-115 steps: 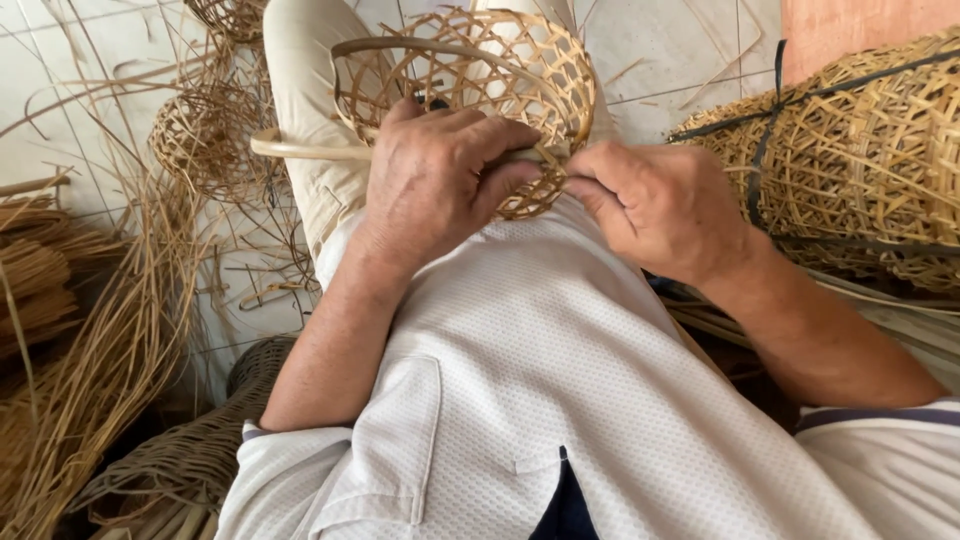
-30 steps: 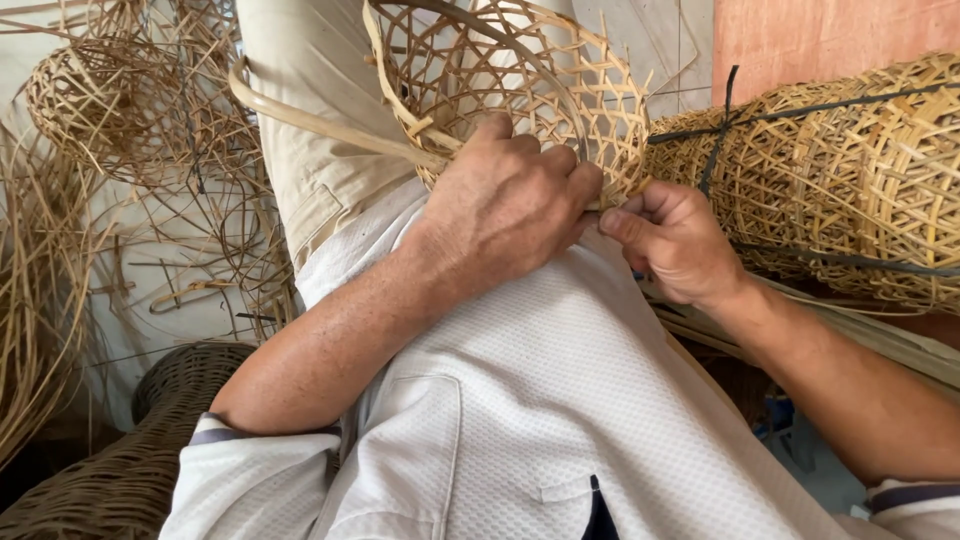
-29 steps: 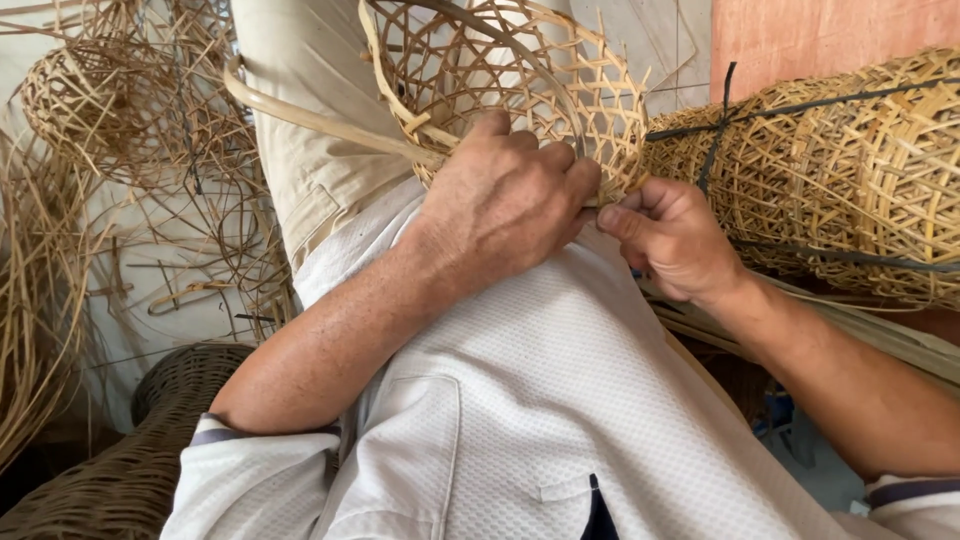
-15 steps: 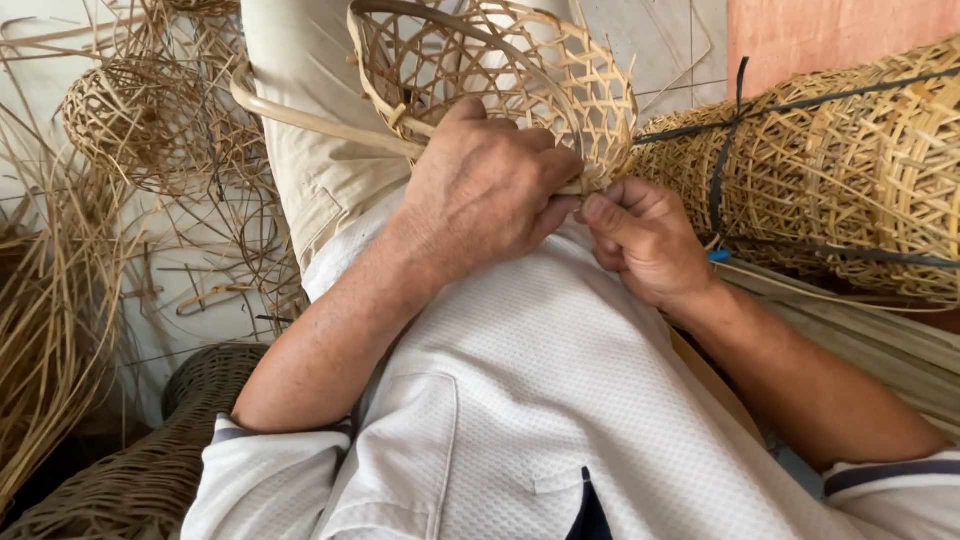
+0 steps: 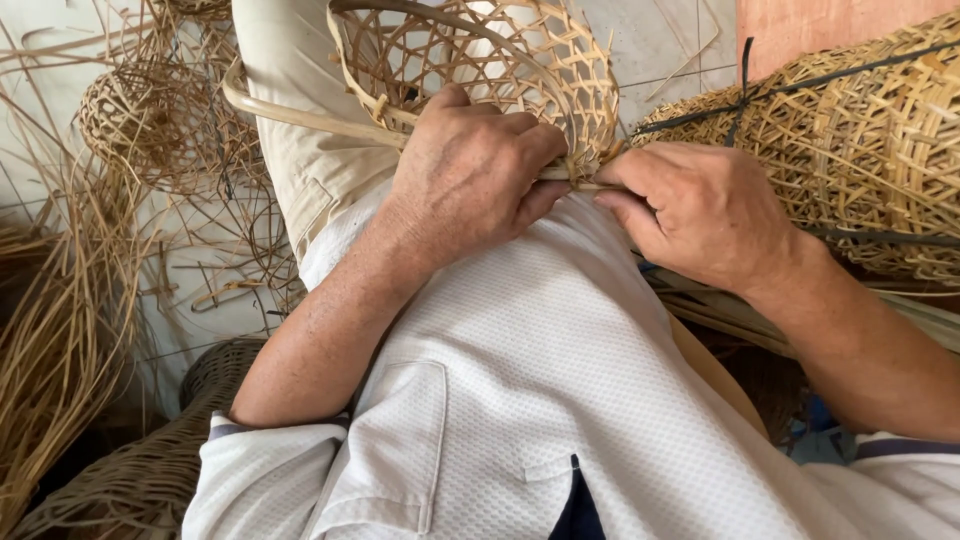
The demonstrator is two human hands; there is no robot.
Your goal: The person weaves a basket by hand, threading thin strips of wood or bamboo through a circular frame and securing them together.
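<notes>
While the left hand [image 5: 470, 175] clamps the open-weave basket [image 5: 480, 70], the right hand [image 5: 700, 210] pinches a strip at its rim; a tied bundle [image 5: 860, 150] lies at 3 o'clock.

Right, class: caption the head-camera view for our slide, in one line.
Left hand grips an open-weave basket while right hand pinches its rim.

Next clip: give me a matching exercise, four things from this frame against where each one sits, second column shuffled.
Things
1. open-weave round cane basket
2. bundle of tan woven baskets tied with dark cord
3. loose pale straw strands
4. dark wicker chair rim

Places
A. far left on the floor
B. bottom left corner
C. on the lap, gripped by the left hand and right hand
D. right edge, beside the right hand

Pairs: 1-C, 2-D, 3-A, 4-B
</notes>
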